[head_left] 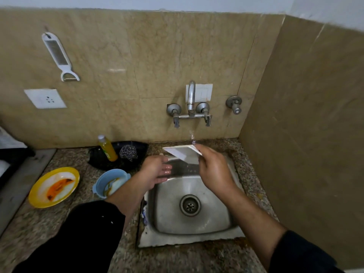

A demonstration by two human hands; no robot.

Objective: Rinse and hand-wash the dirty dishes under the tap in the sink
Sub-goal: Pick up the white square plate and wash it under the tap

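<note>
Head view: white plate tilting under the tap

The right hand [213, 170] is holding the white plate [182, 153] above the back of the sink [212, 219], its fingers clamped on the plate's right edge. The plate is stretching leftward from that grip and sloping down toward the person, while a thin stream from the tap [190, 101] is striking its far right corner. The left hand [155, 170] is hovering over the sink's left rim, just below the plate's low edge, palm up, fingers [167, 171] apart and holding nothing. It is probably the nearer one for rubbing the face.
</note>
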